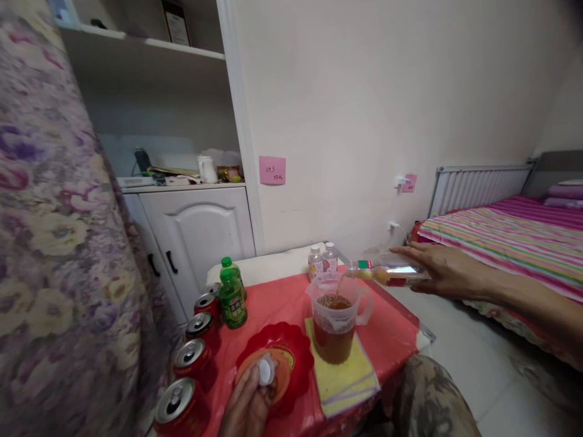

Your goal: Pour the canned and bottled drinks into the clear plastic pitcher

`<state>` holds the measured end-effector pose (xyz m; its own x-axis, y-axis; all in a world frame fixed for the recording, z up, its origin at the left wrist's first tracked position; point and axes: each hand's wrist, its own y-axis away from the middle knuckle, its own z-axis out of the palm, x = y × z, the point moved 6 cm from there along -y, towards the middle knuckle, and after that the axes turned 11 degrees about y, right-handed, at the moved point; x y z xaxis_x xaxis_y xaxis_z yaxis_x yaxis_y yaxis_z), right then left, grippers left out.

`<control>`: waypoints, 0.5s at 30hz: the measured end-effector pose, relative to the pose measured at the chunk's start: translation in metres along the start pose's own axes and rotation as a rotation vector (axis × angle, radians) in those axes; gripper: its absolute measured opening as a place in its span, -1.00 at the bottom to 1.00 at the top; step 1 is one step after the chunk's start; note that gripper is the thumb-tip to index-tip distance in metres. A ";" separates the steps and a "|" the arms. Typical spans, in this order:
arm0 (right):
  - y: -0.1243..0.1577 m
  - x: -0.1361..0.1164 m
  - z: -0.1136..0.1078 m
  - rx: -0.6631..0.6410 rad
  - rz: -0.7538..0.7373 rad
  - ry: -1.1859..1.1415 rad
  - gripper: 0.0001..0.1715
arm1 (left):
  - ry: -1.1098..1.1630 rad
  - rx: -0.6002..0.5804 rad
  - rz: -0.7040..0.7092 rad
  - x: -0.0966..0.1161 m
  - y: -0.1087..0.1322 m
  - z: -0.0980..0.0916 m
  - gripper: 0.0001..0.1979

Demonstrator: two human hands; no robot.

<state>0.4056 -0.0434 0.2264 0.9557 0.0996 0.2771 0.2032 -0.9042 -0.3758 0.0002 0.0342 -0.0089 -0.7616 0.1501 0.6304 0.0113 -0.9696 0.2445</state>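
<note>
In my right hand (430,267) a clear bottle (396,270) lies tilted nearly level, its neck over a translucent plastic pitcher (334,328). A thin stream runs from its mouth into the brown liquid in the pitcher. The pitcher stands on a folded yellow cloth (341,379), its handle to the right. My left hand (252,397) pinches a white bottle cap (266,370) above a red scalloped plate (298,358). Something round and orange lies on that plate, partly hidden by the hand.
Several red drink cans (194,358) line the left edge of the red-covered table (268,297). Two green bottles (233,300) stand beside them. Behind the pitcher are two small white-capped bottles (323,262). A bed (505,224) is at the right, a floral curtain (50,243) at the left.
</note>
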 end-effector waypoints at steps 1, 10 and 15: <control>0.000 0.000 -0.001 -0.001 -0.005 -0.001 -0.23 | 0.011 -0.016 -0.028 -0.002 0.000 0.001 -0.72; -0.001 -0.002 -0.002 -0.091 0.032 0.049 -0.21 | 0.078 -0.059 -0.123 -0.005 0.002 0.004 -0.71; -0.002 -0.003 -0.006 -0.120 0.036 0.043 -0.19 | 0.041 0.007 -0.112 -0.005 0.000 -0.002 -0.72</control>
<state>0.4012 -0.0445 0.2318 0.9512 0.0508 0.3044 0.1398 -0.9503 -0.2783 0.0029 0.0328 -0.0136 -0.7843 0.2497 0.5679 -0.0715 -0.9457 0.3170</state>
